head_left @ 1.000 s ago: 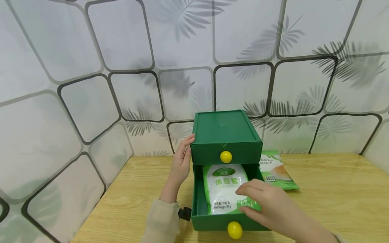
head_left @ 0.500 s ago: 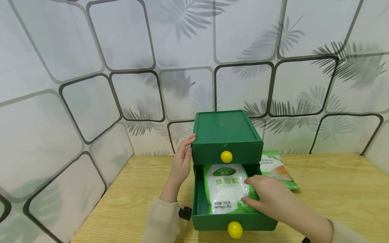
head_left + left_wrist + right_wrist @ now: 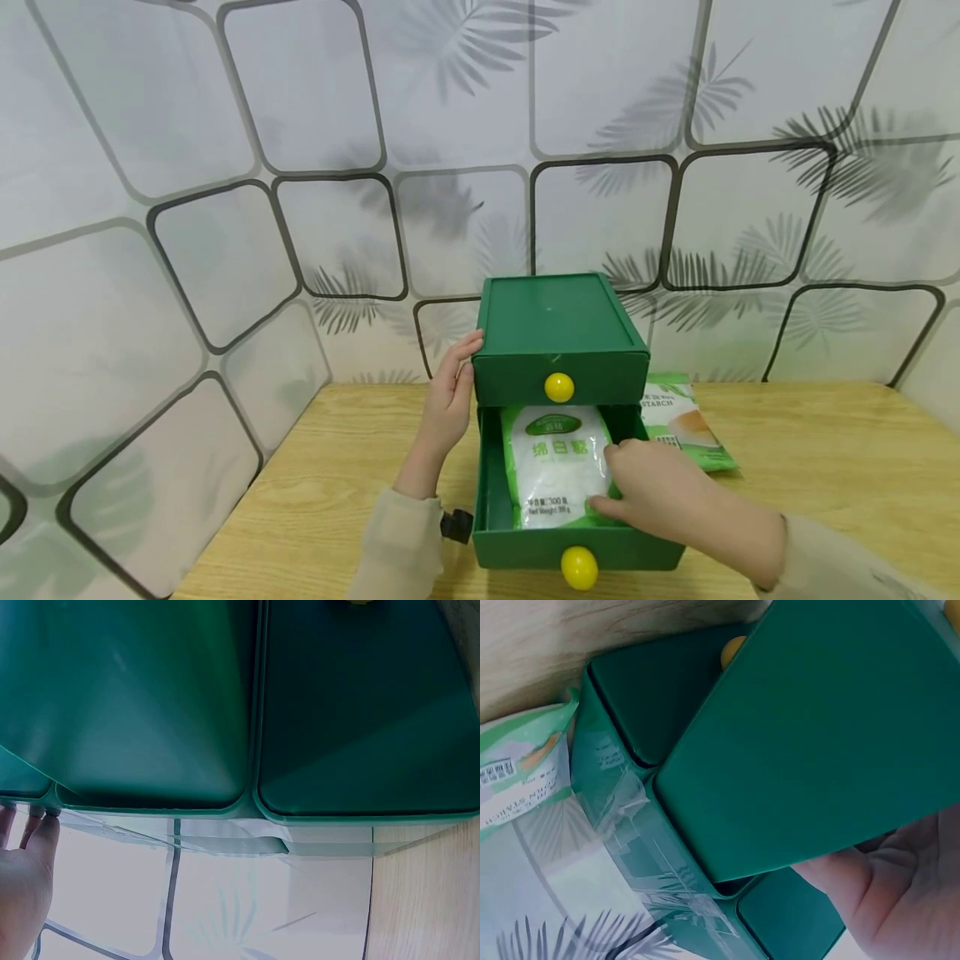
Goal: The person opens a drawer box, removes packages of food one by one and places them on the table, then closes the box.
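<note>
Inside lower drawer (image 3: 517, 551), head view only: sugar bag (image 3: 557, 479) | right hand (image 3: 654, 483) curled, hold unclear | left hand (image 3: 447, 403) straight-fingered against cabinet (image 3: 555, 312)

Bag (image 3: 551, 483), just left of the right hand (image 3: 663, 483): large green characters 绵白糖 across its face. Dark print low on the same face, left of the thumb: "300克", with "Net Weight: 300 g" on the line beneath, slightly soft. Green oval (image 3: 553, 425), farther from the grip, above 绵白糖: pale characters, too small to read. Packet (image 3: 686, 417), beyond the right hand: "STARCH" in head view; "CORN STARCH", upside down and blurred, in right wrist view. White box (image 3: 499, 771) on it: characters illegible.
</note>
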Motion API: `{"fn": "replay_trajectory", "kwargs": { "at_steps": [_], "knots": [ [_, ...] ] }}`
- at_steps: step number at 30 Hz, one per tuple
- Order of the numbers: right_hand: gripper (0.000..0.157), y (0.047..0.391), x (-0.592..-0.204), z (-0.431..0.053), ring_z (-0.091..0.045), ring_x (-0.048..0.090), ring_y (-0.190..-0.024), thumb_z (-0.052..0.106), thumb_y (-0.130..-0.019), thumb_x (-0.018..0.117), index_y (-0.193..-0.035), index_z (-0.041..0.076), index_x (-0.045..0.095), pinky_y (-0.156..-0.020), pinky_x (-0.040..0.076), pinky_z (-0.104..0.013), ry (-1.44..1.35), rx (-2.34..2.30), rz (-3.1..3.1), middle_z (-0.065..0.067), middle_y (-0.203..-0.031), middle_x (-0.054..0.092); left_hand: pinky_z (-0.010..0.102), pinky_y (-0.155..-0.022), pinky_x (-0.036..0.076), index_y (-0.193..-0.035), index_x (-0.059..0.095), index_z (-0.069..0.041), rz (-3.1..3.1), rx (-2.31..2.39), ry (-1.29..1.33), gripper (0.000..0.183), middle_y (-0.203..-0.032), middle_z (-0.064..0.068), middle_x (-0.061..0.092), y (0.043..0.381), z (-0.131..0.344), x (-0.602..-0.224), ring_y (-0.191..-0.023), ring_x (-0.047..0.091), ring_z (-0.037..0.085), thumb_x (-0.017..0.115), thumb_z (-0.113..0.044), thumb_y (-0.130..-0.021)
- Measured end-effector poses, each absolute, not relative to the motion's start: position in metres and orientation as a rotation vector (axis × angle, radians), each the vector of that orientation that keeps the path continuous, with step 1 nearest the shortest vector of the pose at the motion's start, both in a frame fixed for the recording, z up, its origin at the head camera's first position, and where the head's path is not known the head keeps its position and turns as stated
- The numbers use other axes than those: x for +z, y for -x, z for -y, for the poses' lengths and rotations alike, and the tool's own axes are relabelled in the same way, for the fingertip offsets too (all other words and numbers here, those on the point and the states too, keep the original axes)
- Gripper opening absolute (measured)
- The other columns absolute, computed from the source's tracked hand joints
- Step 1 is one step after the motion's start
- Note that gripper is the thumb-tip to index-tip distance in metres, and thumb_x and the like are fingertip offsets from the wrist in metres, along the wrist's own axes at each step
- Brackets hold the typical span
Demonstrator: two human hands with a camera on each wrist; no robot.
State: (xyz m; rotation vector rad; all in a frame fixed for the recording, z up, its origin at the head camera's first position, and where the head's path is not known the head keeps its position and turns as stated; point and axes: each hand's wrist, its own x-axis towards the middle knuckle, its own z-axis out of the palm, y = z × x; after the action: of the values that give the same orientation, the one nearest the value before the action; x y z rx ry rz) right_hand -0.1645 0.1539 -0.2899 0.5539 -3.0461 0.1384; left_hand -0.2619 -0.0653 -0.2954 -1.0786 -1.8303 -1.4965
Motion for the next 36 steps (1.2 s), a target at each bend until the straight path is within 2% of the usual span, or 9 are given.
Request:
{"fn": "replay_trajectory", "kwargs": {
  "at_steps": [7,11,14,19,29,32,34,36],
  "knots": [
    [0.040,0.169,-0.290,-0.151,-0.013,0.039,-0.045,0.044,-0.071,0.069,-0.066,0.008,0.053,-0.044,0.039,-0.030,-0.564,0.081,3.116,0.001,-0.051,0.041,0.046,-0.096,0.029,-0.115,0.044,0.017,1.826,-1.487,1.071,0.027,-0.126,0.030,0.039,0.263,0.064,-0.296,-0.120,0.033,0.037,0.032,0.014,-0.090],
    [0.040,0.174,-0.291,-0.150,-0.013,0.044,-0.049,0.042,-0.070,0.070,-0.070,0.005,0.056,-0.048,0.044,-0.032,-0.585,0.095,3.150,-0.001,-0.057,0.047,0.046,-0.096,0.029,-0.115,0.043,0.018,1.821,-1.508,1.078,0.027,-0.126,0.030,0.039,0.263,0.064,-0.296,-0.120,0.033,0.037,0.031,0.013,-0.091],
    [0.042,0.177,-0.292,-0.150,-0.015,0.046,-0.053,0.039,-0.070,0.072,-0.080,0.000,0.059,-0.051,0.044,-0.033,-0.579,0.140,3.183,-0.003,-0.063,0.050,0.046,-0.096,0.030,-0.115,0.043,0.018,1.818,-1.511,1.084,0.027,-0.126,0.030,0.038,0.262,0.064,-0.296,-0.120,0.033,0.038,0.031,0.013,-0.091],
    [0.038,0.178,-0.291,-0.148,-0.013,0.043,-0.051,0.035,-0.069,0.074,-0.080,0.002,0.059,-0.047,0.038,-0.030,-0.556,0.235,3.192,0.000,-0.060,0.047,0.047,-0.095,0.031,-0.115,0.043,0.017,1.815,-1.508,1.077,0.027,-0.126,0.029,0.039,0.263,0.065,-0.295,-0.120,0.033,0.037,0.031,0.013,-0.091],
    [0.041,0.179,-0.293,-0.143,-0.012,0.045,-0.052,0.037,-0.067,0.075,-0.080,0.002,0.060,-0.048,0.042,-0.029,-0.537,0.271,3.187,-0.001,-0.062,0.050,0.046,-0.095,0.031,-0.116,0.043,0.017,1.825,-1.518,1.068,0.028,-0.127,0.029,0.038,0.263,0.065,-0.295,-0.121,0.032,0.036,0.031,0.013,-0.091],
    [0.057,0.178,-0.295,-0.142,-0.011,0.042,-0.046,0.036,-0.070,0.073,-0.103,-0.007,0.058,-0.042,0.037,-0.027,-0.497,0.307,3.185,-0.001,-0.055,0.048,0.046,-0.095,0.031,-0.115,0.044,0.017,1.820,-1.511,1.066,0.028,-0.127,0.029,0.039,0.263,0.065,-0.296,-0.121,0.033,0.036,0.031,0.013,-0.091],
    [0.073,0.178,-0.296,-0.142,-0.010,0.042,-0.044,0.035,-0.072,0.072,-0.120,-0.013,0.045,-0.041,0.036,-0.026,-0.461,0.369,3.182,-0.001,-0.053,0.047,0.047,-0.094,0.032,-0.115,0.044,0.017,1.813,-1.498,1.073,0.027,-0.126,0.030,0.039,0.264,0.065,-0.296,-0.120,0.033,0.037,0.031,0.014,-0.090],
    [0.087,0.178,-0.295,-0.142,-0.011,0.044,-0.044,0.032,-0.074,0.071,-0.129,-0.019,0.026,-0.040,0.036,-0.028,-0.434,0.467,3.181,-0.003,-0.053,0.048,0.047,-0.094,0.032,-0.114,0.044,0.018,1.807,-1.484,1.076,0.028,-0.126,0.030,0.039,0.265,0.066,-0.296,-0.120,0.034,0.038,0.031,0.015,-0.090]
  ]
}}
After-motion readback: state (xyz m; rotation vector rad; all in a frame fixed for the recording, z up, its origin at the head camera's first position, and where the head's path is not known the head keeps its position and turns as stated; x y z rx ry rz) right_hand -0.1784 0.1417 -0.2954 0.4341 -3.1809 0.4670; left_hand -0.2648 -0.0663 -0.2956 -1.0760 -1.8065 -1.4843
